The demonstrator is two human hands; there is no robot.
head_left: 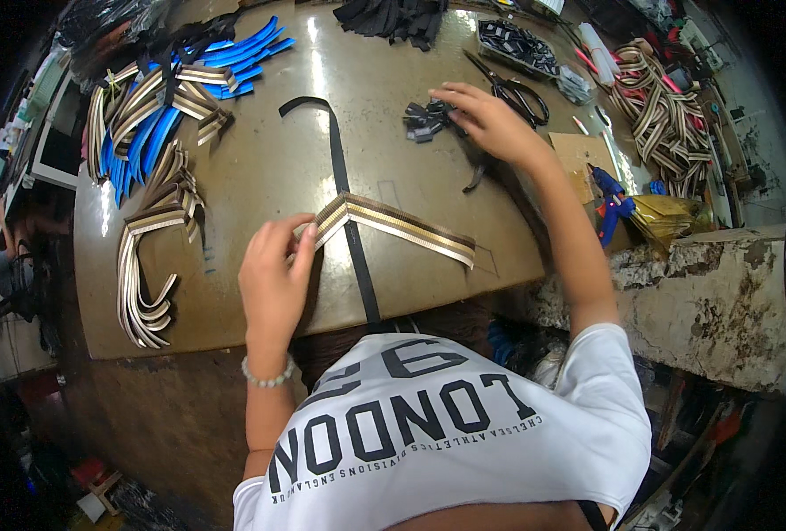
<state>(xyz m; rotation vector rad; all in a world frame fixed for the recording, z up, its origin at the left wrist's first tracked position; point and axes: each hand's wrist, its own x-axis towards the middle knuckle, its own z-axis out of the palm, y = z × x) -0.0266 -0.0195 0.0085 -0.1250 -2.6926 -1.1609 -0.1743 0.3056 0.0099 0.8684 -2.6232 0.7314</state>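
Note:
A striped webbing strap [402, 227], brown, cream and gold, lies bent at an angle in front of me. Its left end is between the thumb and fingers of my left hand [278, 265]. Beneath its bend runs a long narrow black strap [340, 159], reaching from the table's near edge to a curled far end. My right hand [494, 124] is raised over the table with its fingers stretched out. Beside those fingertips is a small pile of black plastic pieces [424, 122], perhaps buckles; the hand partly hides it.
Striped straps [136, 265] and blue straps [251, 53] are bundled at the left. Black strips [393, 19] lie at the back. Farther right are a tray of black pieces [517, 46], scissors [517, 93], a blue glue gun [614, 203] and a heap of striped straps [658, 115].

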